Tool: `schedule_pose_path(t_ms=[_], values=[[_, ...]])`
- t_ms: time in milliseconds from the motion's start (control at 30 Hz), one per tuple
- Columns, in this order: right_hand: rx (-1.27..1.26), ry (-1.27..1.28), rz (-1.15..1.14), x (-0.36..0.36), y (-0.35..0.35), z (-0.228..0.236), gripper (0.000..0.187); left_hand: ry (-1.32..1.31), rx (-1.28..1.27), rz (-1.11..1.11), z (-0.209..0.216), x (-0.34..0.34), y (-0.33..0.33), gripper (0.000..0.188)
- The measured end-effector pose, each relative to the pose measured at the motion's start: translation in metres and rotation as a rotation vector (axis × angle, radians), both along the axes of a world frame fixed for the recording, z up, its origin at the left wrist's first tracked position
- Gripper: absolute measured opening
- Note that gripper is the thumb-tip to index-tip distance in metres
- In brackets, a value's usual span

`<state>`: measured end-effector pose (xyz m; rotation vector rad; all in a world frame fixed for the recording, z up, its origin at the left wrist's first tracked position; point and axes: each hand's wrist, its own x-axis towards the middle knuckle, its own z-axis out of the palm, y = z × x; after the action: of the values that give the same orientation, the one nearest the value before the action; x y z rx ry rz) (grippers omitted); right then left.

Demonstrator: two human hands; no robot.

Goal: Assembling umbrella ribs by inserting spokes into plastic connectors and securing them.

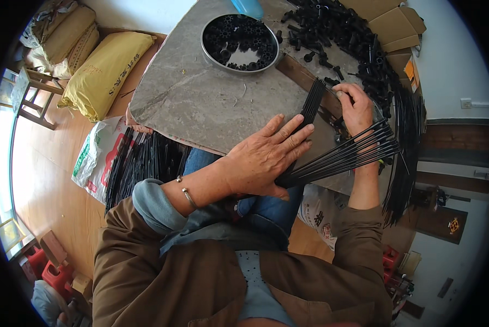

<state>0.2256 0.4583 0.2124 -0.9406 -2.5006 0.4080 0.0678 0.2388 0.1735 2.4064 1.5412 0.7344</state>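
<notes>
At the near right edge of a grey, stone-patterned bench [173,103], my left hand [269,155] lies palm down over black rods, its fingers long and slightly parted, thumb set apart on the near side; the palm is hidden, so I cannot tell how firmly it grips. From under its fingertips a tight bundle of black rods [312,103] points to the far side, while a looser fan of black rods [345,155] spreads right, crossing in front of my right wrist. My right hand [357,111] is just beside the bundle's far end, fingers curled, thumb close to the forefinger; I cannot tell whether anything thin is pinched there. Farther off stands a round metal bowl [240,71] of short black pieces and, to its right, a heap of black fittings [367,60]. More long rods [405,131] droop along the right side. The fan worries me most: its ends splay widely, and if the left palm eased, I would expect rods to slide into my lap [277,210]. Pulling the right arm back carelessly could snag those ends and drag some loose.
</notes>
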Motion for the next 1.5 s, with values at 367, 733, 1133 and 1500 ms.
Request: schedule_pose_path(t_ms=[367, 733, 1133, 1500], values=[[-0.012, 0.005, -0.005, -0.003, 0.0, 0.0, 0.014, 0.003, 0.001, -0.001, 0.001, 0.0, 0.001, 0.102], [0.121, -0.202, 0.042, -0.025, -0.001, 0.009, 0.011, -0.005, 0.011, -0.001, 0.0, 0.0, 0.0, 0.103], [-0.025, 0.036, -0.006, -0.031, 0.008, -0.016, 0.019, 0.007, 0.025, 0.017, 0.001, 0.0, 0.001, 0.102], [0.027, -0.132, -0.049, -0.009, 0.007, 0.001, 0.023, 0.02, 0.024, 0.015, 0.003, 0.001, 0.0, 0.102]])
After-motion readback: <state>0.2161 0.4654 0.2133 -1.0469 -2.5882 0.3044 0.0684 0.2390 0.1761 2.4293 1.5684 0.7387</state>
